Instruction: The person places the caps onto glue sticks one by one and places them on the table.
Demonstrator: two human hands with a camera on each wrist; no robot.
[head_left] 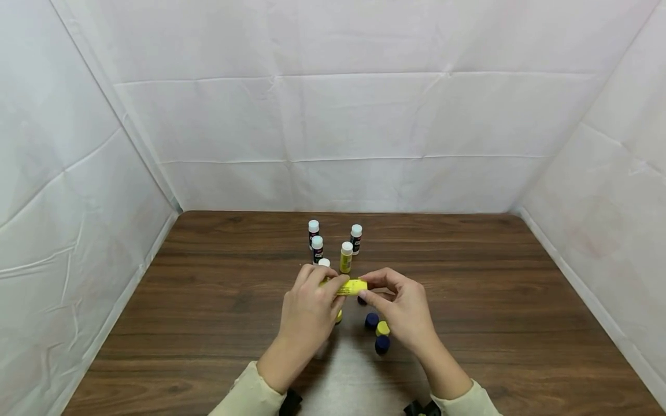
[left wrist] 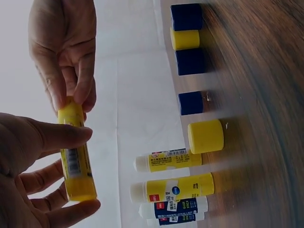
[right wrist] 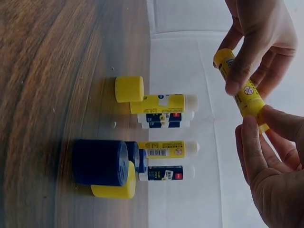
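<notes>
Both hands hold one yellow glue stick (head_left: 354, 287) sideways above the table. My left hand (head_left: 308, 303) grips its body, thumb on one side and fingers on the other. At the opposite end, my right hand (head_left: 403, 306) pinches the yellow cap end (right wrist: 256, 114) between thumb and fingertips. In the left wrist view, a barcode label shows on the glue stick (left wrist: 76, 161). Loose caps lie below the hands: a blue cap (head_left: 372, 320), a yellow cap (head_left: 383, 328), another blue cap (head_left: 382, 345), and a yellow cap (left wrist: 206, 136) partly hidden by the left hand in the head view.
Beyond the hands, several uncapped glue sticks stand upright with white tops, among them a yellow one (head_left: 346, 260) and a dark blue one (head_left: 356, 240). One white top (head_left: 324, 262) shows just behind the left hand. White cloth walls (head_left: 333, 115) surround the wooden table (head_left: 224, 289).
</notes>
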